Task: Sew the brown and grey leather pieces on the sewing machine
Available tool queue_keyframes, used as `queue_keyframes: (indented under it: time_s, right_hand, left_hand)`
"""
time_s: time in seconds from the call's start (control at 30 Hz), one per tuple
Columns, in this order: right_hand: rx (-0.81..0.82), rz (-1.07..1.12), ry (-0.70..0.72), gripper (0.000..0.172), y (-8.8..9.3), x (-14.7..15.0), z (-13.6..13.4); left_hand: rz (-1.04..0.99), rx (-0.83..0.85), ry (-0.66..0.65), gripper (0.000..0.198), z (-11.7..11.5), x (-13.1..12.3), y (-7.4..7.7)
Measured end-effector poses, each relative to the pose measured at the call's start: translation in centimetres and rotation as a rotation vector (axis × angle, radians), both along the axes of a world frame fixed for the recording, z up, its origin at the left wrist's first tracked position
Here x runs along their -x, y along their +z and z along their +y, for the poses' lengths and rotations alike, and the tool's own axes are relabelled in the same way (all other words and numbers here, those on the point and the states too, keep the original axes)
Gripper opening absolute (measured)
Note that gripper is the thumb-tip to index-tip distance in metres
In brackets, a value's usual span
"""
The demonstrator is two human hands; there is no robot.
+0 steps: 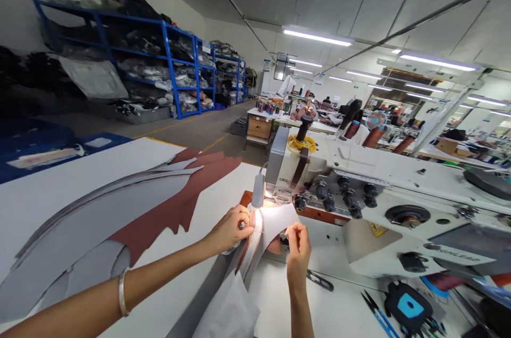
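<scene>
Head view: the left hand (230, 229) pinches the edge of a grey fabric piece (261, 237) lying under the head of a white sewing machine (359, 178), fingers curled on the cloth. The right hand (298, 250) pinches the same piece from the other side, fingertips pressed together. A fan of grey and brown cut panels (120, 210) lies on the table (59, 178) to the left
</scene>
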State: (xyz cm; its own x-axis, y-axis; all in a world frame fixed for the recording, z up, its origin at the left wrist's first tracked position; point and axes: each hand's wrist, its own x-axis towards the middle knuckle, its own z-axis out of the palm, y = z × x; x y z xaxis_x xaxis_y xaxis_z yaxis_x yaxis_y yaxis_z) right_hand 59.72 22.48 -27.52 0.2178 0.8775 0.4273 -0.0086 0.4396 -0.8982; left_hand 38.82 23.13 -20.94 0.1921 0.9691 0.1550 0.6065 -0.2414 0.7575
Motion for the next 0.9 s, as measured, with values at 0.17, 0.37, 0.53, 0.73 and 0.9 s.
queue_keyframes:
  time_s: [0.17,0.37,0.53,0.73,0.9]
  right_hand:
    - [0.017,-0.015,0.067,0.026,1.2,0.0,-0.9]
    - [0.073,-0.036,0.162,0.027,1.7,0.7,-1.4]
    - [0.118,-0.055,0.211,0.029,1.8,1.2,-1.6]
    - [0.086,-0.113,0.267,0.032,3.2,1.9,-2.2]
    - [0.096,-0.151,0.28,0.035,3.1,2.0,-2.1]
  left_hand:
    - [-0.033,0.013,0.023,0.021,-0.5,0.0,-0.4]
    - [-0.141,0.029,0.09,0.022,-0.9,0.5,-0.4]
    - [-0.102,-0.133,-0.029,0.017,-2.4,-0.3,2.1]
    - [-0.089,-0.12,-0.085,0.016,-2.6,-2.4,2.0]
    - [-0.126,-0.115,-0.05,0.017,-2.2,-3.1,1.6]
